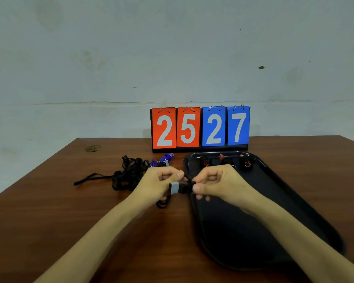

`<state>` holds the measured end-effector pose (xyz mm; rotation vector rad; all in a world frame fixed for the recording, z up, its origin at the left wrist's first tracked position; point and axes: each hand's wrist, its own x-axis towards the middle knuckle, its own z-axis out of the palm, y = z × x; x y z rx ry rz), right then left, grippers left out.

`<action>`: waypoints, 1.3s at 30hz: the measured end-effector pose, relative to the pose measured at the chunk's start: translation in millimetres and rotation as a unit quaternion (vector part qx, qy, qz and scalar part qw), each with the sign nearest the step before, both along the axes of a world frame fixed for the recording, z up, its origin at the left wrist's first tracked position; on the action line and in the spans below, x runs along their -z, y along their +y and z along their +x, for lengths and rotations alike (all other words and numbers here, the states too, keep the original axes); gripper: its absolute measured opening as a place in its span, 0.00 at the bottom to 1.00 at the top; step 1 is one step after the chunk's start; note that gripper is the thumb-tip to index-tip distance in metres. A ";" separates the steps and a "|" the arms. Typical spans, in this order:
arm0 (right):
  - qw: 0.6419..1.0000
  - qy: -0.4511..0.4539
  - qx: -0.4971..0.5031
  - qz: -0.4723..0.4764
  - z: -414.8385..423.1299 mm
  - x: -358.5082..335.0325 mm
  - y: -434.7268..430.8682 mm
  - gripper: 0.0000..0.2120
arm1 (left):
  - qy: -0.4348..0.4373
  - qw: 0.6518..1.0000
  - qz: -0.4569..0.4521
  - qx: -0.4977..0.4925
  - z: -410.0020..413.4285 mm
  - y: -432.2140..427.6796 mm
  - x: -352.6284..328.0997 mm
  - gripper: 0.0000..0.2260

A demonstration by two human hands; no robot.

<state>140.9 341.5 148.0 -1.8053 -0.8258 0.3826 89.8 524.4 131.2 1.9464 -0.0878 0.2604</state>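
Black piece (177,187) with a grey end is held just above the desk (70,221), at the tray's (274,190) near-left rim. The left hand (159,180) grip is curled round it; the right hand (215,182) grip is pinched on the black cord end (189,180) beside it. Both holds are fingertip-small, so a slip could drop the piece. The cord loop (164,203) hanging below could be snagged by the tangled lanyards (129,172) nearby.
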 end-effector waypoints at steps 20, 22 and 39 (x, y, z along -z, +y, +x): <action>0.929 -0.242 0.277 -0.042 10.4 11.5 -4.8 0.06 | -0.032 0.994 0.105 -0.016 -6.8 -16.0 2.5 0.12; 0.928 -0.254 0.253 -0.099 11.4 10.2 -5.9 0.06 | -0.039 0.989 0.126 -0.062 -3.7 -7.9 2.4 0.10; 1.000 -0.020 -0.009 0.018 -1.7 -12.6 -11.5 0.06 | -0.016 1.000 0.001 0.001 -3.7 -8.3 -3.6 0.17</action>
